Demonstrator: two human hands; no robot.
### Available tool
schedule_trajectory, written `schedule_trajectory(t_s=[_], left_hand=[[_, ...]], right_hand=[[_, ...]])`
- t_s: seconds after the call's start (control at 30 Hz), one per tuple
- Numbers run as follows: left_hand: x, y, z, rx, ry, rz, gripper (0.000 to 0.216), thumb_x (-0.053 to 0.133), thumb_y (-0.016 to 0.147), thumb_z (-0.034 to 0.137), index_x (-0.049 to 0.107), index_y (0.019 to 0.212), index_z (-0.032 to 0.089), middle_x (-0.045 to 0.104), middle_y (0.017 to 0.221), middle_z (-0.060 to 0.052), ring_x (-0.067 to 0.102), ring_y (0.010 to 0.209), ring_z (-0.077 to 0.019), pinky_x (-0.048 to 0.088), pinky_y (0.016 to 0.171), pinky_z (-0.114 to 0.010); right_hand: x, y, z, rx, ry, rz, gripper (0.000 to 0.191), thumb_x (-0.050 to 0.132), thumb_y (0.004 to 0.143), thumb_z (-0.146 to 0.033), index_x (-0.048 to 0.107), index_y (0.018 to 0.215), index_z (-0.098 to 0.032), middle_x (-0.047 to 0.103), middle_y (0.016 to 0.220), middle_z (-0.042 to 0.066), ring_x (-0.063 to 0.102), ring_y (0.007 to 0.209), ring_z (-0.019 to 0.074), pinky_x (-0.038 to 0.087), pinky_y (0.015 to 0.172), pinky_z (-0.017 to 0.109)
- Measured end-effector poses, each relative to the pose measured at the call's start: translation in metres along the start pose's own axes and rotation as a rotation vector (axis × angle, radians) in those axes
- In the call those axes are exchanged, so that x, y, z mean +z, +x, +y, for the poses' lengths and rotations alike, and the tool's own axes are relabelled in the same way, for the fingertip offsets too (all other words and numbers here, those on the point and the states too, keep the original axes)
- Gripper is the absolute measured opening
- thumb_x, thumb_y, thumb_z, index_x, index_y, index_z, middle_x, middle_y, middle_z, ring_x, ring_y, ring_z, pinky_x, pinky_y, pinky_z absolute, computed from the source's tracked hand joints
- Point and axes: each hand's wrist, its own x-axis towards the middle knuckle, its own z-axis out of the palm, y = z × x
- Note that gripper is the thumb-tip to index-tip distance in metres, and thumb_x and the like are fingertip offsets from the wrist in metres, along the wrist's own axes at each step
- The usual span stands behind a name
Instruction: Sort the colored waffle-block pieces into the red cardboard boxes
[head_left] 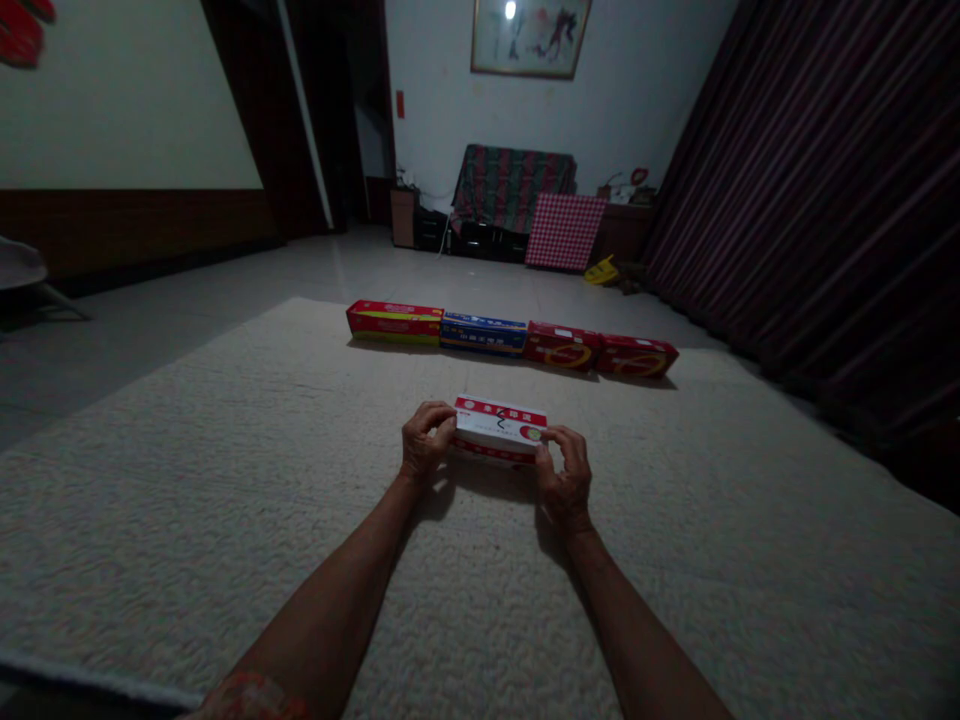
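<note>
Red-and-white box [491, 424] on or just above pale mat [285, 480], can't tell which; left hand [425, 440] and right hand [566, 480] pinch its opposite ends; likely light, stiff card, dentable mid-panel, best held by the end edges

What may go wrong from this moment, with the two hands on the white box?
The white box could slip or tilt if one hand loosens, since the left hand and right hand grip it only at its ends. If it were pushed forward too far, it might knock the row of boxes beyond it out of line. The mat looks textured, so a box dragged over it might catch.
</note>
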Motion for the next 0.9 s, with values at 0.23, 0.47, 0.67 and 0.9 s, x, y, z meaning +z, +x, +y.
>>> schedule_trajectory(t_s=[0.23,0.47,0.67,0.9], left_hand=[[-0.003,0.0,0.003,0.064,0.077,-0.095,0.013,0.065,0.079,0.028,0.073,0.086,0.02,0.068,0.09,-0.006,0.065,0.082,-0.0186,0.055,0.068,-0.03],[-0.011,0.003,0.002,0.079,0.083,-0.211,0.02,0.067,0.078,0.027,0.074,0.096,0.021,0.067,0.102,-0.008,0.065,0.091,-0.0203,0.056,0.074,-0.032],[-0.016,0.008,0.0,0.041,0.074,-0.297,0.024,0.069,0.077,0.026,0.073,0.101,0.021,0.067,0.112,-0.009,0.067,0.101,-0.0233,0.057,0.076,-0.033],[-0.019,0.025,0.002,0.16,0.163,-0.418,0.031,0.073,0.074,0.018,0.075,0.105,0.024,0.066,0.131,-0.011,0.061,0.122,-0.03,0.049,0.106,-0.05]], right_hand=[[0.001,0.002,0.001,0.033,0.012,0.002,0.013,0.056,0.089,-0.025,0.065,0.099,-0.022,0.063,0.103,0.008,0.061,0.102,0.025,0.053,0.092,0.047],[0.002,0.003,0.004,0.04,0.003,-0.004,0.013,0.057,0.088,-0.026,0.065,0.097,-0.022,0.063,0.102,0.009,0.061,0.1,0.0254,0.054,0.09,0.046],[-0.002,0.015,0.0,-0.011,-0.013,-0.09,0.018,0.059,0.084,-0.024,0.066,0.101,-0.021,0.064,0.115,0.012,0.061,0.111,0.0273,0.051,0.099,0.05],[0.003,0.054,0.005,0.008,-0.12,-0.5,0.022,0.067,0.074,-0.021,0.072,0.095,-0.022,0.067,0.121,0.014,0.061,0.117,0.032,0.05,0.098,0.054]])
